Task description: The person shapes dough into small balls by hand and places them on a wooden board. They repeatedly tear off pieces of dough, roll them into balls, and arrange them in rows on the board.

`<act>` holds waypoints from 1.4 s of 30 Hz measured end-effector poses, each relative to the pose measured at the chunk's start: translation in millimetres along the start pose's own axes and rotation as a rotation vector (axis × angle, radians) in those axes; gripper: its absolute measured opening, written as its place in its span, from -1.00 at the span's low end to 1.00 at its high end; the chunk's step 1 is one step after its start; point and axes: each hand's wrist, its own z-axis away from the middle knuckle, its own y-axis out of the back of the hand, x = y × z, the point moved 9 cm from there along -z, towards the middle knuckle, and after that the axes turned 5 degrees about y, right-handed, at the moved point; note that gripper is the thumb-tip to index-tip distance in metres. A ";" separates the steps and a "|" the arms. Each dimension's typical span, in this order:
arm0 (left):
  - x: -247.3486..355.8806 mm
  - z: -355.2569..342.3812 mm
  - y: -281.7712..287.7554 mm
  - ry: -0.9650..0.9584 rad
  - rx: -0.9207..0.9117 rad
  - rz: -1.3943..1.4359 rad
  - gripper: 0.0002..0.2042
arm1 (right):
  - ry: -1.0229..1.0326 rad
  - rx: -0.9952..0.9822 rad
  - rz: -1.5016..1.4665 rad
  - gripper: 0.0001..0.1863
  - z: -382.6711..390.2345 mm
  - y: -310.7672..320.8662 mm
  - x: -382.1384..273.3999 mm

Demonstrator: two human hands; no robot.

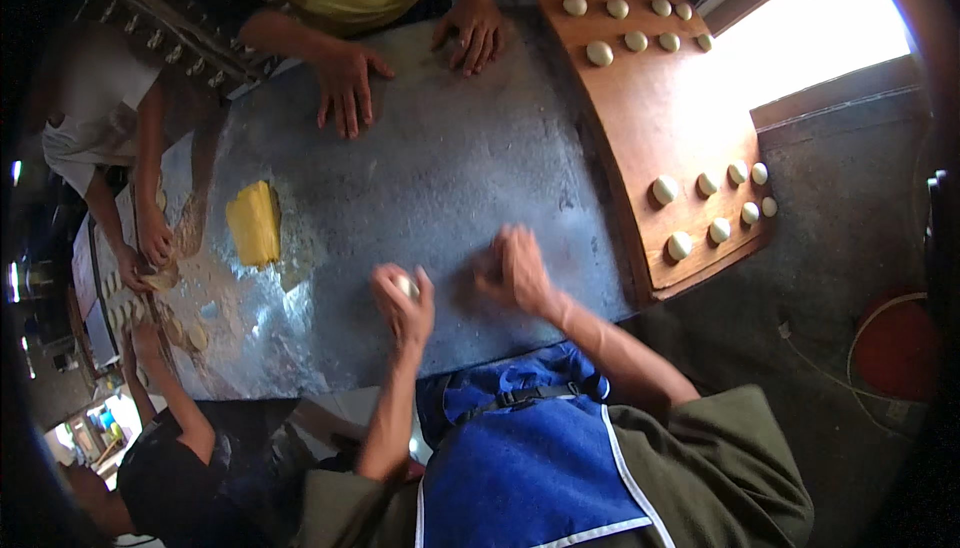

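Observation:
Near the front of the dark worktable [450,178], my left hand [402,313] is closed around a small pale dough ball [406,287], which shows between the thumb and fingers. My right hand [518,270] is to the right of it, down at the table surface with its fingers curled. Motion blurs that hand, and whatever lies under its palm is hidden. More round dough balls [665,190] sit in rows on a brown wooden board [655,118] at the table's right end, one group at its far end and another at its near end.
A yellow folded slab [255,225] lies on the floury left part of the table. Across from me, a person in a yellow shirt rests both hands [348,88] on the table. Two other people work at the left, near flattened dough pieces [160,278]. A red round object [895,348] stands at right.

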 end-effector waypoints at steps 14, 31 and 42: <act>16.2 16.3 21.7 -0.379 -0.139 -0.091 -0.65 | -0.171 0.092 0.037 -0.74 46.8 1.8 42.6; 54.1 43.3 14.6 0.158 -0.342 0.741 -0.87 | -0.188 -0.064 -0.674 -0.74 -5.2 1.4 -114.6; 34.8 0.0 38.8 0.347 -0.265 0.885 -0.75 | 0.174 0.119 -0.472 -0.24 -136.6 84.6 -63.5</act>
